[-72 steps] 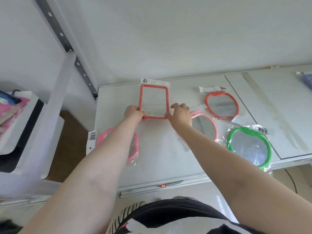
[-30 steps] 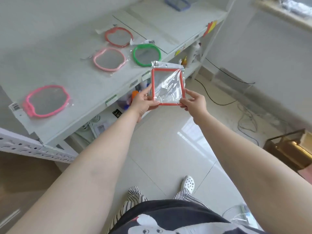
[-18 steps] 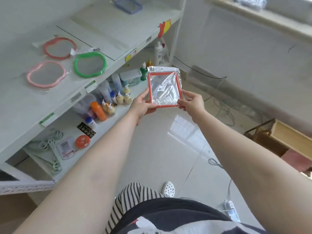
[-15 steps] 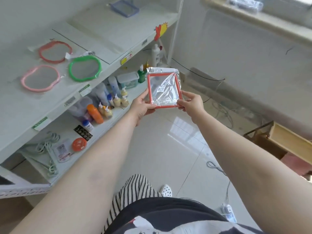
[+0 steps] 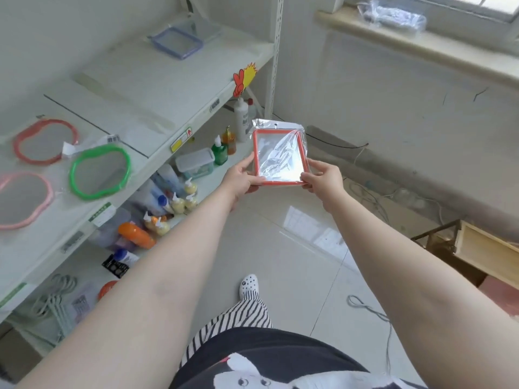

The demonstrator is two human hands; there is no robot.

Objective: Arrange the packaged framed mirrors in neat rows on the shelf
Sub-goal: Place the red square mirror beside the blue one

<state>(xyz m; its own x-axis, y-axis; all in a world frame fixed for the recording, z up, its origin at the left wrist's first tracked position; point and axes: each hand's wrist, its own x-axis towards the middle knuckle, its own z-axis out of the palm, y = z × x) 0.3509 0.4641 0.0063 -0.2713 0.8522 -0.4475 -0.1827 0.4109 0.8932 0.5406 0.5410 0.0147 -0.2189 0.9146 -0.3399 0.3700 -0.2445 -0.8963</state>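
Observation:
I hold a rectangular orange-framed mirror [image 5: 279, 157] in a clear plastic bag out over the floor, away from the shelf. My left hand [image 5: 241, 179] pinches its lower left corner and my right hand [image 5: 323, 176] pinches its lower right corner. On the white shelf [image 5: 157, 88] at the left lie a green-framed mirror [image 5: 99, 171], a red-framed one [image 5: 45, 141] and a pink-framed one [image 5: 22, 200], each bagged. A blue rectangular framed mirror [image 5: 178, 42] lies far back on the shelf.
Bottles and a plastic box [image 5: 195, 164] crowd the lower shelf. A shelf upright [image 5: 275, 51] stands at the right end. Cables [image 5: 373, 197] run along the wall on the tiled floor. A wooden crate [image 5: 477, 248] sits at the right. My foot [image 5: 248, 284] is below.
I lifted the orange mirror off the shelf with both hands and turned right, away from the shelf. The view has kept swinging right, and the mirror stays held in front of me.

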